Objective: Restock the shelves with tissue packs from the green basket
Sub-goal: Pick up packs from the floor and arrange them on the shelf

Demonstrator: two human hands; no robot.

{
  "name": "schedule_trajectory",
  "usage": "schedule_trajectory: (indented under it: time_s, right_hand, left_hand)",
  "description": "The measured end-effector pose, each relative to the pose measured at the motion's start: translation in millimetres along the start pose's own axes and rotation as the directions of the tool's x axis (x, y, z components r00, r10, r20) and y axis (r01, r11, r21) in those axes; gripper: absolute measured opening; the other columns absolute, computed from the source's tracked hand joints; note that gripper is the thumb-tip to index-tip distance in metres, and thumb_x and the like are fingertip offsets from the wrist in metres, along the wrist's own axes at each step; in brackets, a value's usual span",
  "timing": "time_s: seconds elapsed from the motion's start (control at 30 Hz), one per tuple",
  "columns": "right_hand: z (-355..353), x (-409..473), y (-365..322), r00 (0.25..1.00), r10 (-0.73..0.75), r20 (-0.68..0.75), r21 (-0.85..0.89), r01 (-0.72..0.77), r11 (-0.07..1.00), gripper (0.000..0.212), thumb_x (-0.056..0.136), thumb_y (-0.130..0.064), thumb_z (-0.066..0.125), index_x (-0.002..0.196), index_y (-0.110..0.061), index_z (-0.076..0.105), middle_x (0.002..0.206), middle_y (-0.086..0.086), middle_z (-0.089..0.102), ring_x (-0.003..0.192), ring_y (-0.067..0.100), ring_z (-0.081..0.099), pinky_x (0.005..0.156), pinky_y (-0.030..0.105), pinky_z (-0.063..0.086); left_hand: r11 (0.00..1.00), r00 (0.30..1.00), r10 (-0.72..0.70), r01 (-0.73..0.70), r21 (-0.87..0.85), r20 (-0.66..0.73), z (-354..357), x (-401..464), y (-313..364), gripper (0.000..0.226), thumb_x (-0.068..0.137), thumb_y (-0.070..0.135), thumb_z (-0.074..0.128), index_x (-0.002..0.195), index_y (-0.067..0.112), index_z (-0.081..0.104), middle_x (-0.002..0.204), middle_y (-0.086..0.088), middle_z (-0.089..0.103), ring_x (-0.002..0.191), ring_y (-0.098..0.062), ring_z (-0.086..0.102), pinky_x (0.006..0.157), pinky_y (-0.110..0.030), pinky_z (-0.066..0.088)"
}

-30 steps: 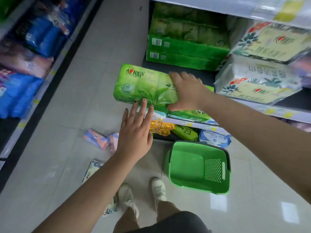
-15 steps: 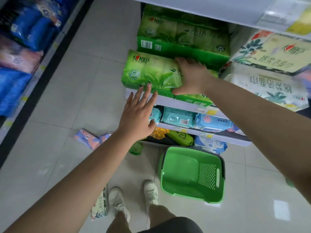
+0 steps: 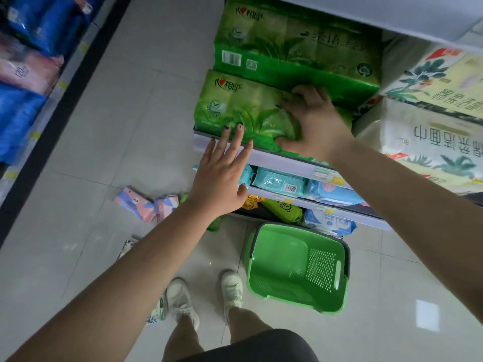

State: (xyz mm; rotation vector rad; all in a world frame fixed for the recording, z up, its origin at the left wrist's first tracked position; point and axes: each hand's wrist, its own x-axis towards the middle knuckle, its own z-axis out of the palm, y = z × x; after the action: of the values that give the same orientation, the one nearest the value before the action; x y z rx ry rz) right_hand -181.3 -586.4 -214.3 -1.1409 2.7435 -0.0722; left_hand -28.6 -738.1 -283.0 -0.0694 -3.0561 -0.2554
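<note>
Head view, upper centre of frame: green tissue pack (image 3: 243,113) seated on the shelf (image 3: 274,159) edge, below a second green pack (image 3: 295,45) — right hand (image 3: 311,121) spread over its right portion, fingers curled onto the wrapper, thumb hooked under the front edge. Left hand (image 3: 222,176) at centre, fingers straight and slightly apart, tips touching the pack's front face. Lower right of centre: green basket (image 3: 298,267) on the floor, near white shoes (image 3: 203,296) — pink packs (image 3: 146,203) at centre left.

Green tissue pack (image 3: 245,111) on shelf edge (image 3: 264,156), both hands upon it.
</note>
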Motion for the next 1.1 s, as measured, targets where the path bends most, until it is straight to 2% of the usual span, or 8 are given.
schedule_trajectory:
  time_s: [0.1, 0.27, 0.47, 0.6, 0.7, 0.87, 0.97, 1.1]
  right_hand:
    - [6.0, -3.0, -2.6, 1.000, -0.002, -0.007, -0.026, 0.001, 1.000, 0.085, 0.069, -0.060, 0.045, 0.133, -0.004, 0.048, 0.133, 0.022, 0.048, 0.120, 0.043, 0.044, 0.103, 0.047, 0.037]
    - [17.4, -1.8, -4.7, 0.999, -0.017, 0.029, -0.151, 0.021, 0.988, 0.088, 0.086, -0.052, 0.050, 0.149, -0.009, 0.006, 0.158, 0.010, 0.008, 0.144, 0.028, 0.011, 0.116, 0.041, 0.007]
    - [16.2, -1.1, -7.5, 0.998, 0.012, 0.057, -0.216, 0.001, 0.976, 0.088, 0.088, -0.054, 0.046, 0.149, -0.009, 0.001, 0.158, 0.011, 0.003, 0.145, 0.026, 0.007, 0.117, 0.043, 0.005]
    - [12.8, -6.6, -23.0, 0.998, 0.060, 0.030, -0.210, -0.053, 0.976, 0.085, 0.089, -0.046, 0.051, 0.149, -0.008, 0.005, 0.158, 0.010, 0.008, 0.145, 0.026, 0.010, 0.115, 0.051, 0.007]
    - [26.3, -23.5, -55.4, 0.989, -0.085, -0.118, -0.186, 0.062, 0.981, 0.079, 0.085, -0.035, 0.060, 0.147, -0.005, 0.021, 0.153, 0.014, 0.024, 0.142, 0.030, 0.021, 0.113, 0.052, 0.011]
    - [77.9, -41.7, -113.9, 0.913, -0.315, -0.258, -0.176, 0.276, 0.945, 0.069, 0.078, -0.034, 0.055, 0.139, -0.006, 0.037, 0.144, 0.016, 0.042, 0.133, 0.032, 0.039, 0.109, 0.050, 0.025]
    - [126.5, -43.0, -137.9, 0.906, -0.367, -0.211, -0.127, 0.347, 0.929, 0.071, 0.072, -0.028, 0.067, 0.136, -0.006, 0.044, 0.141, 0.016, 0.046, 0.131, 0.033, 0.043, 0.108, 0.051, 0.024]
    - [215.0, -39.6, -158.9, 0.945, -0.327, 0.014, -0.042, 0.327, 0.944, 0.076, 0.061, -0.025, 0.077, 0.130, -0.004, 0.051, 0.134, 0.015, 0.053, 0.124, 0.031, 0.051, 0.104, 0.054, 0.032]
  left_hand:
    - [1.000, 1.000, -0.004, 0.004, -0.008, 0.014, -0.9, 1.6, 2.3, 0.085, 0.065, 0.025, 0.070, 0.141, 0.006, 0.037, 0.152, -0.021, 0.021, 0.138, -0.042, 0.023, 0.110, -0.052, 0.021]
    - [1.000, 0.997, -0.025, 0.026, -0.017, 0.071, -3.1, 2.4, 5.0, 0.087, 0.068, 0.025, 0.069, 0.145, 0.009, 0.030, 0.155, -0.018, 0.012, 0.142, -0.039, 0.013, 0.112, -0.051, 0.016]
    - [0.998, 0.989, -0.049, 0.052, -0.018, 0.141, -7.8, 4.3, 9.6, 0.086, 0.082, 0.029, 0.058, 0.150, 0.015, 0.008, 0.156, -0.012, -0.014, 0.144, -0.032, -0.010, 0.115, -0.045, -0.002]
    - [0.999, 0.998, -0.031, 0.029, 0.038, 0.051, -12.9, -0.4, 7.2, 0.082, 0.074, 0.024, 0.068, 0.145, 0.011, 0.029, 0.156, -0.016, 0.010, 0.143, -0.036, 0.012, 0.114, -0.049, 0.008]
    - [0.993, 0.997, -0.048, 0.054, 0.109, -0.053, -9.2, -14.5, 1.4, 0.077, 0.063, 0.024, 0.074, 0.134, 0.009, 0.048, 0.147, -0.018, 0.036, 0.134, -0.038, 0.035, 0.109, -0.053, 0.022]
    - [0.975, 0.981, -0.189, 0.192, 0.109, -0.039, 19.4, -70.0, -25.8, 0.076, 0.068, 0.021, 0.070, 0.138, 0.007, 0.042, 0.148, -0.021, 0.032, 0.136, -0.041, 0.031, 0.108, -0.055, 0.022]
    - [0.949, 0.949, -0.308, 0.302, 0.092, 0.063, 52.5, -116.4, -49.7, 0.083, 0.067, 0.020, 0.073, 0.140, 0.007, 0.037, 0.149, -0.022, 0.029, 0.136, -0.043, 0.029, 0.107, -0.057, 0.024]
    - [0.931, 0.909, -0.364, 0.352, 0.092, 0.204, 117.5, -177.5, -76.1, 0.091, 0.062, 0.031, 0.073, 0.140, 0.008, 0.033, 0.146, -0.024, 0.034, 0.132, -0.043, 0.035, 0.105, -0.059, 0.028]
